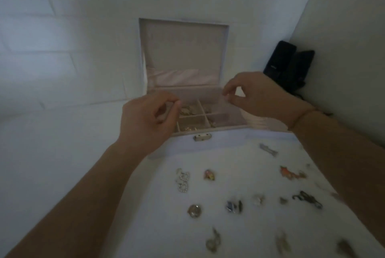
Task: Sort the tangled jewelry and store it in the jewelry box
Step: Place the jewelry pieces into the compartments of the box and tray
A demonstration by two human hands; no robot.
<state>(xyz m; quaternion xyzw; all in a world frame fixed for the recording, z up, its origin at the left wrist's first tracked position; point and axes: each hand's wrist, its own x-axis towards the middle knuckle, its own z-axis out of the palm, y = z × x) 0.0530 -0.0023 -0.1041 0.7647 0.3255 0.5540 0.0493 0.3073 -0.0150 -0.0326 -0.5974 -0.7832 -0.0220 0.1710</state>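
Both hands are hovering over the open jewelry box [187,99] at the back of the white tabletop [229,163].

The left hand [145,122] and right hand [256,95] are each pinching thumb to fingertips; whether anything is being held between them is too blurred to tell. Loose brooches [291,172] and a rhinestone piece [183,180] are lying in front of the box; dark cases [289,65] are leaning in the corner.

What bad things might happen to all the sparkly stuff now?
1. Both hands, left hand and right hand, pinch over the open jewelry box; whatever tiny thing they may hold is too small to see and might drop into the wrong compartment.
2. The forearms hang above loose pieces like the orange brooch and sparkly chain; pulling back might sweep them away.
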